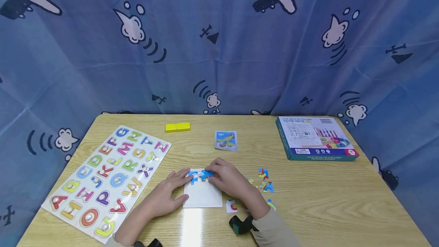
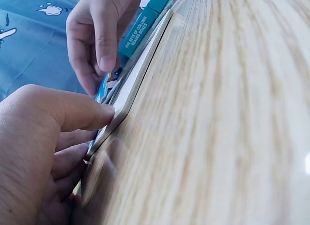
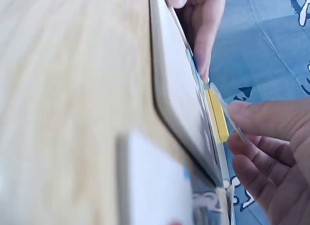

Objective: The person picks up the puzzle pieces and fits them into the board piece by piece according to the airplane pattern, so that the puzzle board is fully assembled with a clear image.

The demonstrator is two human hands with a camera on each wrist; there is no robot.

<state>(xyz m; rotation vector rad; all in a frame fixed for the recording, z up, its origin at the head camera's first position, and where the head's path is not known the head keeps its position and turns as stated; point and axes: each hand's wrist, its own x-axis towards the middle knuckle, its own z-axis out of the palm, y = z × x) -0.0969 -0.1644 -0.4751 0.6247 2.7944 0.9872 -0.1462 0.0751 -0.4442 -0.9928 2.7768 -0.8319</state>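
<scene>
A square white puzzle tray (image 1: 203, 196) lies on the table with a blue puzzle piece (image 1: 193, 180) in its far left corner. My left hand (image 1: 168, 193) rests along the tray's left side, fingers outstretched; the fingertips touch near that corner piece, and the thumb lies at the lower left edge. In the left wrist view, the thumb (image 2: 92, 111) presses on the tray's rim. My right hand (image 1: 227, 178) pinches another blue puzzle piece (image 1: 206, 174) over the tray's far edge, beside the first one. The right wrist view shows this thin piece (image 3: 224, 106) tilted between thumb and fingers.
Loose puzzle pieces (image 1: 263, 174) lie right of the tray, one white-edged piece (image 1: 231, 206) near its corner. Behind are an airplane picture card (image 1: 226, 140) and yellow blocks (image 1: 177, 127). An alphabet board (image 1: 111, 170) covers the left; a boxed set (image 1: 317, 138) stands back right.
</scene>
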